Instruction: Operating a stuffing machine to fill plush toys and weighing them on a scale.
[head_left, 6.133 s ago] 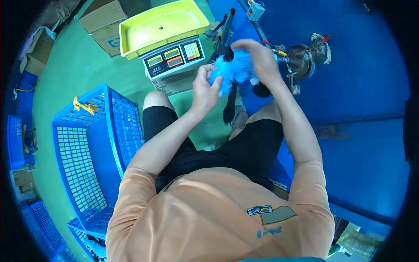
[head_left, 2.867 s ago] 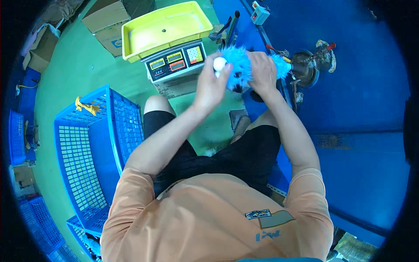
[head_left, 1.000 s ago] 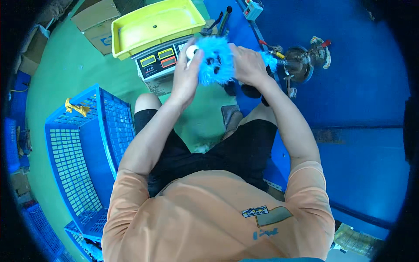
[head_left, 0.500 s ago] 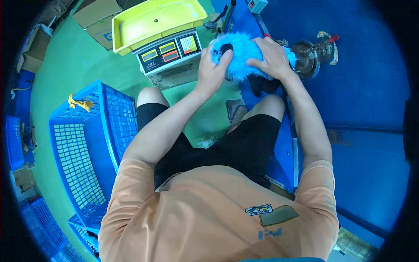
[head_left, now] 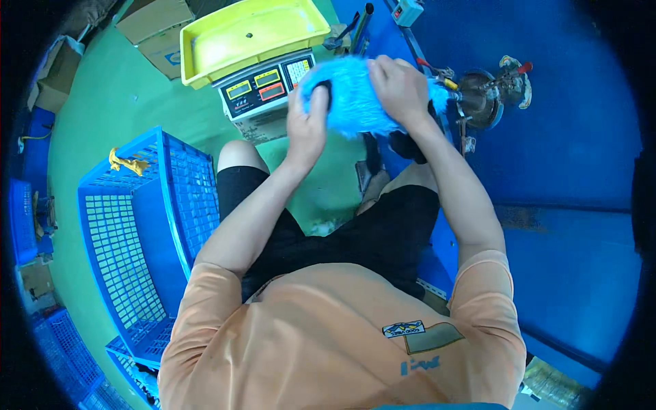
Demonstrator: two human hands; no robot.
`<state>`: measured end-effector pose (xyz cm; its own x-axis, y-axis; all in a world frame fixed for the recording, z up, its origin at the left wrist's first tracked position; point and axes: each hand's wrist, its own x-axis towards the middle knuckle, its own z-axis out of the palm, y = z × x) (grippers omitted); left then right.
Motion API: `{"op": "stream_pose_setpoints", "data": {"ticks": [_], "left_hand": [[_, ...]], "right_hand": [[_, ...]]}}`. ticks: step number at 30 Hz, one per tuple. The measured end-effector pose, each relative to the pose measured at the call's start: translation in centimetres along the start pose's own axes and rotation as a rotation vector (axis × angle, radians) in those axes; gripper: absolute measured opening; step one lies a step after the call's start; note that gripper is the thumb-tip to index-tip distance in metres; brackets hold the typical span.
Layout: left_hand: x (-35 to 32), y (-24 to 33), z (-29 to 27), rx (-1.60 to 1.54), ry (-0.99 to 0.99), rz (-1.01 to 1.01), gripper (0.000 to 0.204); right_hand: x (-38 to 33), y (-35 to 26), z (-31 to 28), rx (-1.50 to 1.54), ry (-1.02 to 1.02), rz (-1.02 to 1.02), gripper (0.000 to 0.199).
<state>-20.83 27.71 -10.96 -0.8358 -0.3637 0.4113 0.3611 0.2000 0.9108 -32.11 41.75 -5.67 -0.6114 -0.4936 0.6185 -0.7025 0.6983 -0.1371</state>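
1. Although dark facial features could be seen on the toy (head_left: 355, 96) a second ago, it has now been turned so that mostly plain, bright blue fur is shown, stretched sideways between both hands, above and beyond the knees.
2. The toy's left end is gripped by the left hand (head_left: 306, 130), with the thumb laid beside a black patch (head_left: 324, 87) and the other fingers mostly hidden. The white ball seen at that thumb a second ago is now out of sight.
3. The toy's right part is clasped from above by the right hand (head_left: 402, 92), its fingers bent over the fur.
4. Past that hand, more blue fur is seen near the metal fitting (head_left: 478, 99); whether the two are joined cannot be told. Below, a black piece (head_left: 408, 145) is left hanging.
5. The toy has been turned but not released or set down, so its handling is judged unfinished.
6. Beyond the left hand, a scale (head_left: 254, 97) is topped by a yellow tray (head_left: 280, 37). Farther left, well apart, a blue crate (head_left: 195, 191) is placed, with a yellow cloth (head_left: 128, 162) hung on its rim.
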Motion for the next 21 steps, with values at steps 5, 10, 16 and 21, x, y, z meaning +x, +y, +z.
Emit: {"op": "stream_pose_setpoints", "data": {"ticks": [5,10,16,21], "left_hand": [[-3.0,0.2,1.9,-0.103,0.007,-0.132,0.056],[-0.8,-0.3,3.3,-0.166,-0.003,-0.162,0.053],[0.8,0.7,1.4,-0.154,-0.091,-0.209,0.052],[0.1,0.1,1.7,-0.028,-0.075,-0.07,0.053]], "right_hand": [[0.1,2.8,0.2,0.026,0.029,-0.093,0.031],[0.2,4.4,-1.3,-0.003,0.009,-0.059,0.029],[0.2,4.1,-1.1,0.036,0.074,-0.075,0.03],[-0.3,5.0,-0.9,-0.028,0.048,-0.046,0.031]]}}
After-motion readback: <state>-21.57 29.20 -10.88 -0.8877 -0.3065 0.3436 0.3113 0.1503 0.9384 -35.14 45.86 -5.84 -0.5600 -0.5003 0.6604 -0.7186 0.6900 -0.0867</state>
